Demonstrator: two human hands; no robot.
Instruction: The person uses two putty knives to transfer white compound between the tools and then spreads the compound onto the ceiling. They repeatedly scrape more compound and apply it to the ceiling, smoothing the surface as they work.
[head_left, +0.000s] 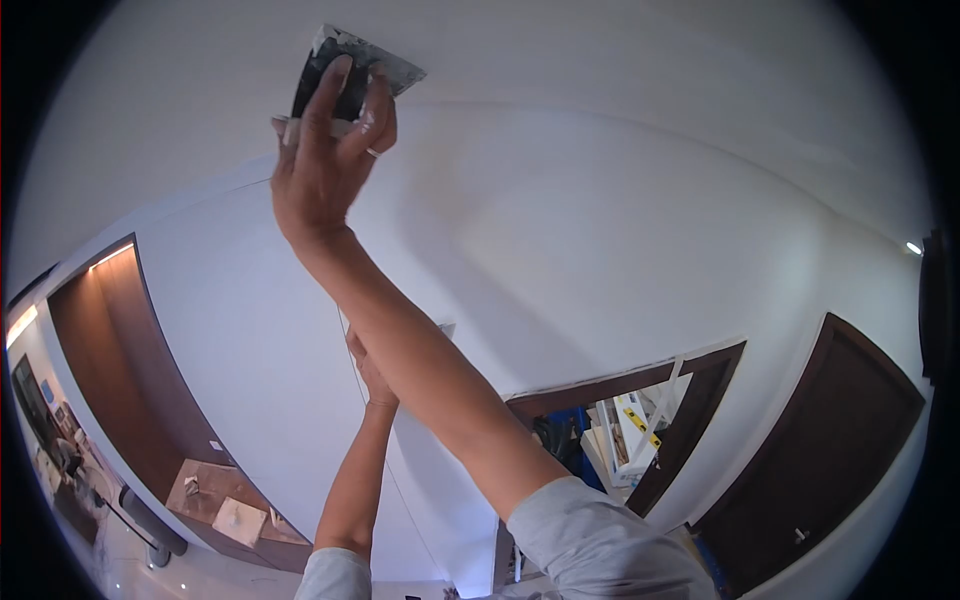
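Observation:
High up, my right hand [325, 165] grips a putty knife [330, 85] with a dark handle and a wide, putty-smeared blade. Its blade is at the white ceiling [560, 55], just above where the wall meets it. Putty marks show on the fingers, and one wears a ring. Lower down, in front of the white wall [240, 300], my left hand [368, 370] is raised, its fingers bent and partly covered by my right forearm. A small grey corner [447, 329] of something flat sticks out past that forearm, near the left hand; the rest is hidden.
On the left is a lit wooden niche [120, 350] with a box [240, 520] on its ledge. A dark-framed opening [690, 400] at right shows a yellow spirit level [642, 427] and stacked items. Beyond it stands a dark brown door [815, 450].

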